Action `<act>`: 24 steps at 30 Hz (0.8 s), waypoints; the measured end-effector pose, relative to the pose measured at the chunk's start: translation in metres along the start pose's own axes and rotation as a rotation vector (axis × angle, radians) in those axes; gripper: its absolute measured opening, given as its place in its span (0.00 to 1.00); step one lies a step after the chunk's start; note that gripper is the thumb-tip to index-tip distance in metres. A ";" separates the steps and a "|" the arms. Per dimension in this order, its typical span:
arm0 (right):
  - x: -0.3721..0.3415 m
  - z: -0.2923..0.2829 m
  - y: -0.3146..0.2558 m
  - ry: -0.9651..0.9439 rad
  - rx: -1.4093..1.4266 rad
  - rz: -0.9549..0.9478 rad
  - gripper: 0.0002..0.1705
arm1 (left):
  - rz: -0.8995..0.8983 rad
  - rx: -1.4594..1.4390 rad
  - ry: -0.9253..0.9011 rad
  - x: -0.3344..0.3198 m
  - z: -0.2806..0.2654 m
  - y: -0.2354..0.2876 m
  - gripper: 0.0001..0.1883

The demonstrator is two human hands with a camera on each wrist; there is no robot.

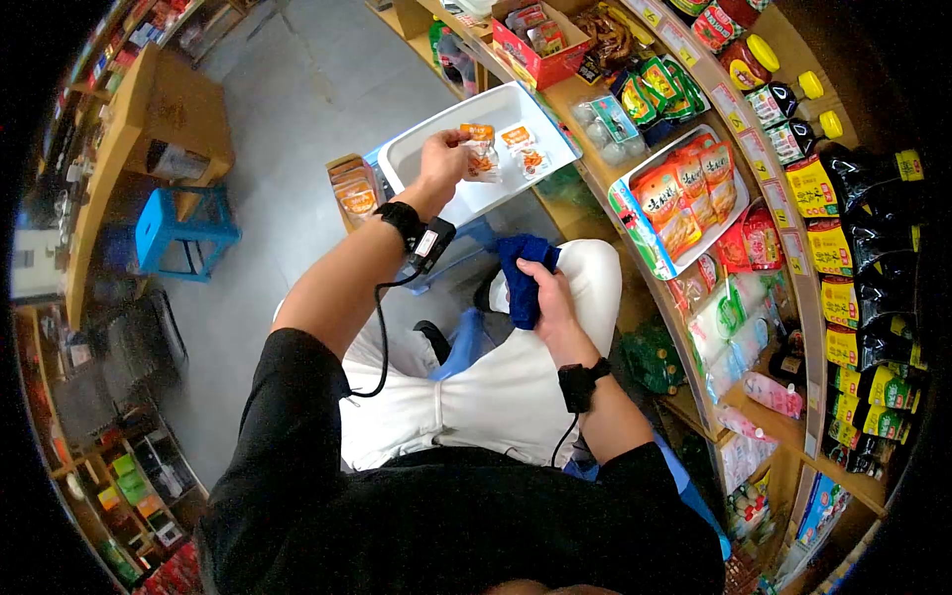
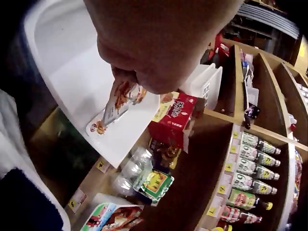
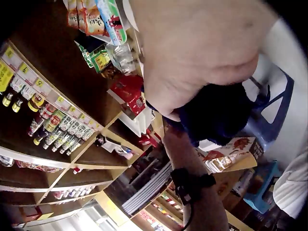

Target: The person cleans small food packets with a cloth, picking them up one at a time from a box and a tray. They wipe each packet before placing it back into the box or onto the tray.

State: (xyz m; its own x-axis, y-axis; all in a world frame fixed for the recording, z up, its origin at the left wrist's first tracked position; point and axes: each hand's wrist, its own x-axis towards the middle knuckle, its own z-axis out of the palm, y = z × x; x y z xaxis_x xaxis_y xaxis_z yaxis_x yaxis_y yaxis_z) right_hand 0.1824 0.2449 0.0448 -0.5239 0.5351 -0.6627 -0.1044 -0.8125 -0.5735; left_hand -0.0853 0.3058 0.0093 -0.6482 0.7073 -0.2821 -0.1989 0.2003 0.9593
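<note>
My left hand point(image 1: 444, 161) reaches over a white plastic tray point(image 1: 501, 105), its thumb and fingers pinching the edge of a small orange-and-clear snack packet point(image 1: 480, 149). Beside that packet, more orange-and-white packets point(image 1: 520, 139) lie on the tray floor. In the left wrist view, the tray point(image 2: 72, 72) shows below the hand, and the fingertips cover part of the packet point(image 2: 120, 98). Over the lap, my right hand point(image 1: 555, 305) grips a bunched dark blue cloth point(image 1: 523, 260). The cloth point(image 3: 219, 113) hangs under the right hand in the right wrist view, and the palm side is hidden.
An open cardboard box of orange packets point(image 1: 355, 193) stands left of the tray. Along the right runs a shelf with a red box point(image 1: 540, 64), a tray of orange snack bags point(image 1: 659, 248) and dark bottles point(image 1: 858, 258). A blue stool point(image 1: 183, 223) is on the floor at left.
</note>
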 end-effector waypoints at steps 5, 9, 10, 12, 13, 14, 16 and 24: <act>0.004 -0.008 -0.001 0.047 0.047 0.029 0.14 | -0.110 0.097 -0.047 0.032 0.024 -0.039 0.17; 0.005 -0.015 -0.004 0.020 0.093 0.070 0.14 | 0.043 0.184 0.035 0.050 0.051 -0.065 0.17; 0.005 -0.016 -0.004 0.027 0.089 0.068 0.14 | 0.038 0.183 0.034 0.049 0.054 -0.063 0.17; 0.007 -0.021 -0.003 0.036 0.080 0.067 0.14 | -0.058 0.148 -0.012 0.046 0.060 -0.059 0.15; 0.009 -0.026 0.000 0.045 0.085 0.057 0.13 | -0.061 0.143 -0.012 0.044 0.063 -0.057 0.15; 0.011 -0.029 0.001 0.053 0.094 0.045 0.13 | -0.066 0.165 -0.053 0.043 0.064 -0.055 0.15; 0.011 -0.032 -0.001 0.051 0.104 0.044 0.13 | -0.072 0.190 -0.104 0.047 0.065 -0.059 0.14; 0.022 -0.049 0.005 0.068 0.104 0.037 0.13 | 0.199 0.895 -0.350 0.031 0.063 -0.037 0.19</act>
State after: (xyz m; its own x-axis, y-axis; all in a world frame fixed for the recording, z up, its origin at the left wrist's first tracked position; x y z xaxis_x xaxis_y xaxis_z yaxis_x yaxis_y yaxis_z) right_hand 0.2116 0.2637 0.0039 -0.4712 0.5159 -0.7154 -0.1753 -0.8497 -0.4973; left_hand -0.0515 0.3633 -0.0342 -0.3263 0.9158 -0.2340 0.6147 0.3937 0.6835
